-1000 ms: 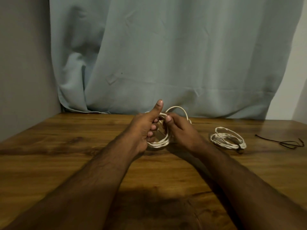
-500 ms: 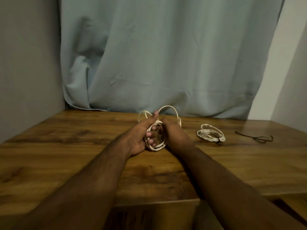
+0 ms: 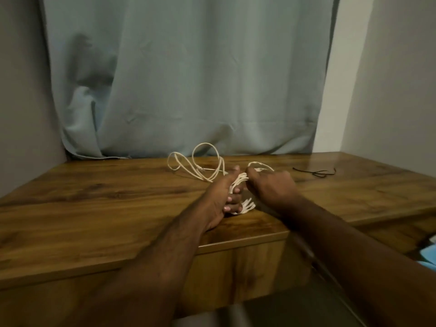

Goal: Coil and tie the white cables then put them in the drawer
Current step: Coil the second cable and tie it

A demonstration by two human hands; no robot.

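Observation:
My left hand (image 3: 221, 194) grips a coil of white cable (image 3: 247, 205) just above the wooden table (image 3: 94, 208), thumb pointing up. My right hand (image 3: 271, 187) sits close beside it with curled fingers, pinching the strands at the top of the coil. Loose loops of the same cable (image 3: 205, 161) trail behind and to the left of my hands. A second white coil (image 3: 258, 164) lies farther back, mostly hidden by my right hand.
A thin black tie string (image 3: 317, 173) lies at the back right of the table. A pale blue curtain (image 3: 188, 79) hangs behind it, with walls on both sides. Something blue (image 3: 427, 253) shows low at the right edge, beyond the table's near edge.
My view has pulled back, so the table's near edge and front panel show. Both hands, still on the coil, came nearer that edge, and loose loops now trail out to the back left.

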